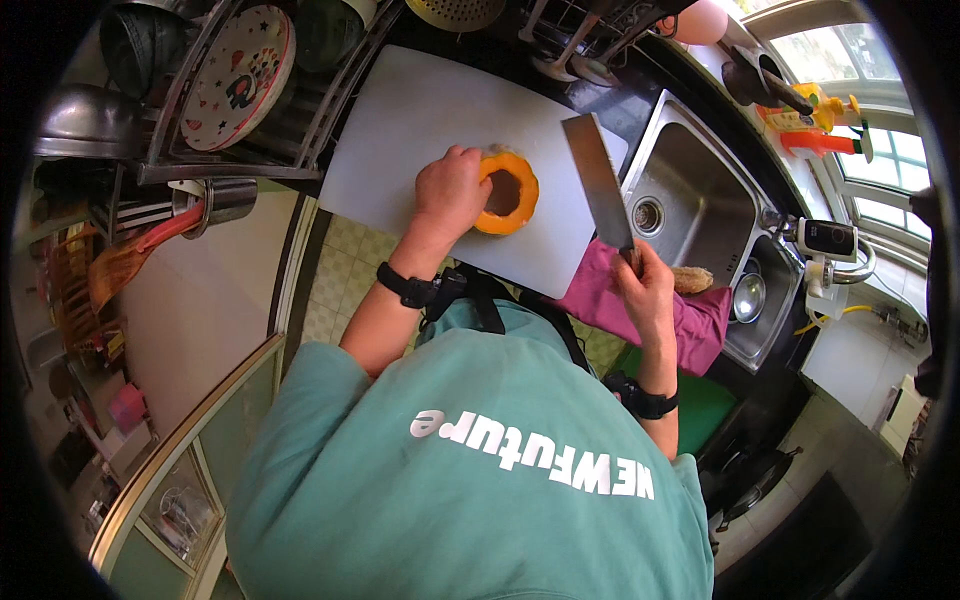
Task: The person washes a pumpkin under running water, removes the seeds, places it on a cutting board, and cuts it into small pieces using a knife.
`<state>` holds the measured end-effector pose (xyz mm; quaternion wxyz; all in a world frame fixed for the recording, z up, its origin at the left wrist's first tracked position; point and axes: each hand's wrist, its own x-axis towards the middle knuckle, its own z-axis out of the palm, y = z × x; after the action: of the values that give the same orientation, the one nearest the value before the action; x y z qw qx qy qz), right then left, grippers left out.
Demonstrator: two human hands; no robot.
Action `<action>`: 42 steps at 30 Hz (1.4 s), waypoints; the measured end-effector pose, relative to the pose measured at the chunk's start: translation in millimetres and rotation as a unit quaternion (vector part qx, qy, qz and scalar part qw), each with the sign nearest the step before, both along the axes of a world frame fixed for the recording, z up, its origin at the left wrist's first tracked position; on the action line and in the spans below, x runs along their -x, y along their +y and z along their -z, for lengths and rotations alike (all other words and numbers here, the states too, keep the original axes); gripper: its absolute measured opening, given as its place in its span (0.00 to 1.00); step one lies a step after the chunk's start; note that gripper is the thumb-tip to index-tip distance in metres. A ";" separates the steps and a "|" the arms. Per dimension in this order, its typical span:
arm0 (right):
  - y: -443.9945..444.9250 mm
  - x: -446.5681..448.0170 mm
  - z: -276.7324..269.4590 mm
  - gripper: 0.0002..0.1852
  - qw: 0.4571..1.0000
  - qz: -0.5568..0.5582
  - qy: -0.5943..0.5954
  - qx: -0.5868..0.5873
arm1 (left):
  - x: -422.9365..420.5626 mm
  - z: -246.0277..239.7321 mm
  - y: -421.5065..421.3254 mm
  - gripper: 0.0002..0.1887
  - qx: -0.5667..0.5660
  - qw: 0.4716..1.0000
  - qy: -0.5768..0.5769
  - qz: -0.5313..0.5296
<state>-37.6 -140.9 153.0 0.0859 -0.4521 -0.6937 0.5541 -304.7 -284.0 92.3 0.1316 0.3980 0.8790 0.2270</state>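
On a white cutting board [420,105] sits a hollowed piece of pumpkin [529,191], its orange cut face turned up in a ring. My left hand [448,191] grips the ring's left side, with the thumb at the edge of the hollow. To the right, my right hand [646,289] is closed around the handle of a cleaver [600,176]. The broad blade points away from me over the board's right side, apart from the pumpkin. Whether the blade touches the board I cannot tell.
Right of the board is a stainless steel sink [694,176] with a faucet [829,244]. A purple cloth [701,330] lies along the counter's front edge, near a brown scrubber-like object [691,280]. At left stands a metal dish rack [225,174] holding a patterned plate [238,79].
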 end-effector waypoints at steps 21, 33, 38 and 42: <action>-41.8 67.1 -30.7 0.16 0.944 -0.248 -0.139 -0.165 | 63.4 -62.1 -29.3 0.08 -0.290 0.949 -0.054 -0.107; -38.5 73.3 -23.4 0.15 0.935 -0.255 -0.179 -0.172 | 36.6 -45.7 47.5 0.15 -0.069 0.977 0.144 0.141; -38.9 73.6 -17.0 0.15 0.931 -0.264 -0.184 -0.171 | 35.4 -37.8 51.6 0.15 -0.008 0.963 0.183 0.198; -36.7 74.5 -14.0 0.15 0.929 -0.271 -0.187 -0.170 | 40.5 -27.2 51.9 0.15 -0.009 0.966 0.166 0.196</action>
<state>-112.0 -177.6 167.0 -0.1235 -0.3207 -0.8771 0.3355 -345.2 -232.1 119.5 0.0223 0.5959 0.7913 0.1351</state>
